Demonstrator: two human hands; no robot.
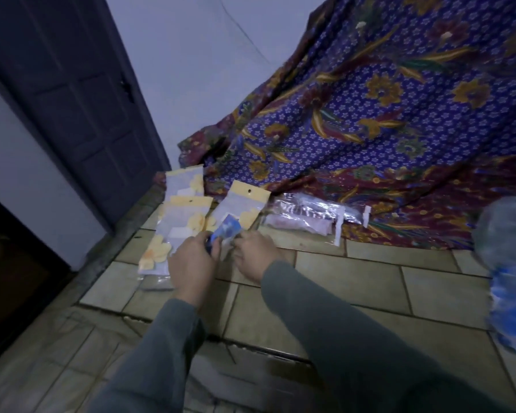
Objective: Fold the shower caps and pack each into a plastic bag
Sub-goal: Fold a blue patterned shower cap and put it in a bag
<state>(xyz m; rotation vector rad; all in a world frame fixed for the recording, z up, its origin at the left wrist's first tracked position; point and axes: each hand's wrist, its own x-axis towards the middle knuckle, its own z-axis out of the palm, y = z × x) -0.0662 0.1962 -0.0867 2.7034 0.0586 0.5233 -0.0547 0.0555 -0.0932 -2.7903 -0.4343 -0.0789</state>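
While both hands [215, 251] grip one blue shower cap [225, 229], three packed bags [185, 216] lie beside.

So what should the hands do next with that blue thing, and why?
Probably slide it deeper into the bag. The left hand and right hand both pinch the folded blue shower cap at the mouth of the yellow-topped plastic bag, and much of the cap seems to stick out.
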